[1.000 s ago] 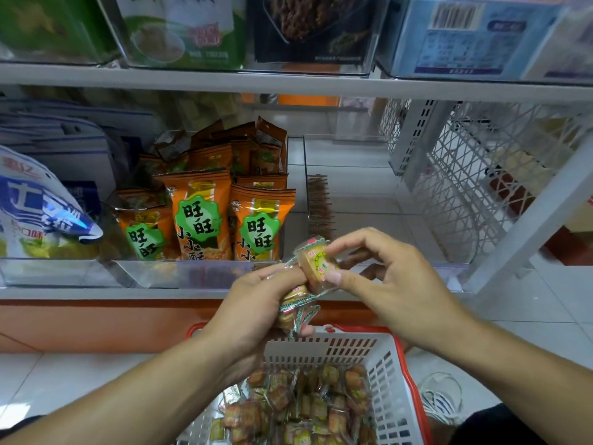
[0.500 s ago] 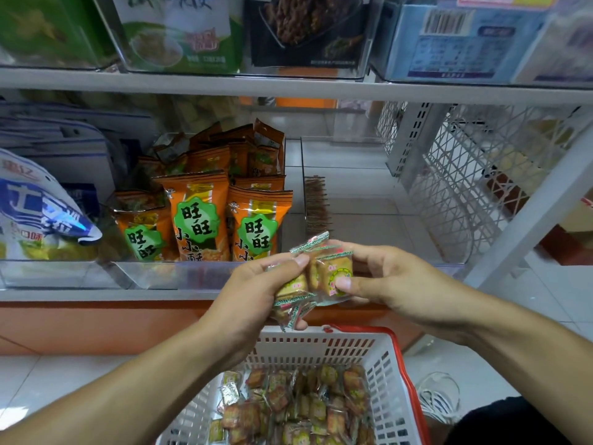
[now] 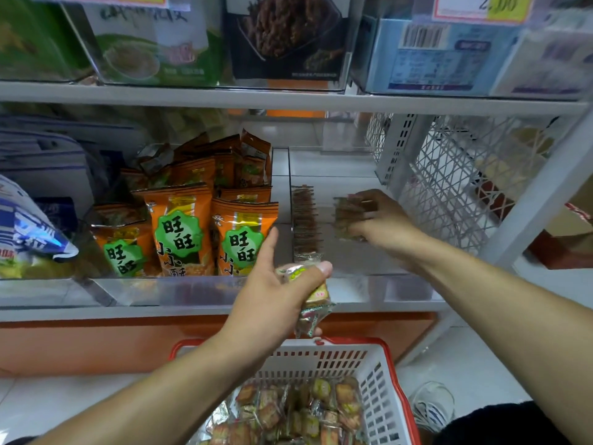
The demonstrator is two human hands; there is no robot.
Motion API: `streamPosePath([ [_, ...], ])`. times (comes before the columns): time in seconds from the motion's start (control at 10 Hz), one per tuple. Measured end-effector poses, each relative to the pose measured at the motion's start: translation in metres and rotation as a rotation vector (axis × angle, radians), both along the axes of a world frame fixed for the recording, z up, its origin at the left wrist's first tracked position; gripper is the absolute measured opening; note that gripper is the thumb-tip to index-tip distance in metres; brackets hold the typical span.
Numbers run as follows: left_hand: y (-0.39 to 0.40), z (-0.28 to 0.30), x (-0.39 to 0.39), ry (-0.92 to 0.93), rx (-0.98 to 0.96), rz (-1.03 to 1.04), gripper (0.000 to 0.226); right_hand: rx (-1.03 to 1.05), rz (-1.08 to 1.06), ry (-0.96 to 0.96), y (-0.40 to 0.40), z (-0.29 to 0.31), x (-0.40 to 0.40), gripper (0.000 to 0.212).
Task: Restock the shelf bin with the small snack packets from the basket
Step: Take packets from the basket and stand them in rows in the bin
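My right hand [image 3: 382, 224] reaches into the clear shelf bin [image 3: 401, 285] and holds a small stack of snack packets [image 3: 345, 216] against the bin floor. A row of the same packets [image 3: 305, 224] stands along the bin's left wall. My left hand [image 3: 276, 293] hovers in front of the bin's front lip and grips a few small snack packets [image 3: 313, 300], thumb across them. Below, the white basket with a red rim [image 3: 382, 390] holds several more small packets [image 3: 298, 412].
Orange snack bags [image 3: 183, 232] fill the bin to the left. A blue-white bag [image 3: 29, 232] lies at far left. A white mesh side panel [image 3: 455, 187] closes the shelf on the right. The upper shelf [image 3: 288, 97] carries boxed goods.
My right hand took packets from my left hand and moved forward into the bin with them. My left hand stayed in front of the shelf, still holding packets.
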State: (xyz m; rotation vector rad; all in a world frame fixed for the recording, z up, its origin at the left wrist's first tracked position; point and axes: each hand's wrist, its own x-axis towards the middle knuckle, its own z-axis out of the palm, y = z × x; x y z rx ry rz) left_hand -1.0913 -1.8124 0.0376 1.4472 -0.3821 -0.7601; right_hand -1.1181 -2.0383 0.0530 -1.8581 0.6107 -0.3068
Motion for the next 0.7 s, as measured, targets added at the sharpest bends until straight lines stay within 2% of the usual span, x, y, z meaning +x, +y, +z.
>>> streamPosePath([
  [0.1,-0.012,-0.006,0.002,0.046,0.053,-0.049,0.124,0.297,-0.061,0.016,-0.025,-0.021,0.046,0.033],
  [0.2,-0.019,-0.011,0.004,0.090,-0.021,-0.106,0.089,0.518,-0.088,-0.152,-0.036,-0.047,0.078,0.034],
  [0.3,-0.018,-0.013,0.005,0.096,-0.021,-0.095,0.083,0.444,-0.071,-0.069,-0.036,-0.054,0.093,0.030],
  [0.4,-0.015,-0.018,0.007,0.105,0.000,-0.102,0.087,0.113,0.028,0.193,-0.050,-0.051,0.105,0.026],
  [0.5,-0.013,-0.019,0.009,0.112,0.002,-0.118,0.085,-0.035,-0.173,0.190,-0.060,-0.057,0.114,0.031],
  [0.6,-0.011,-0.018,0.012,0.124,0.003,-0.127,0.085,-0.031,-0.262,0.141,-0.059,-0.071,0.127,0.049],
  [0.7,-0.010,-0.015,0.015,0.146,0.023,-0.138,0.088,-0.066,-0.305,0.105,-0.049,-0.071,0.129,0.056],
])
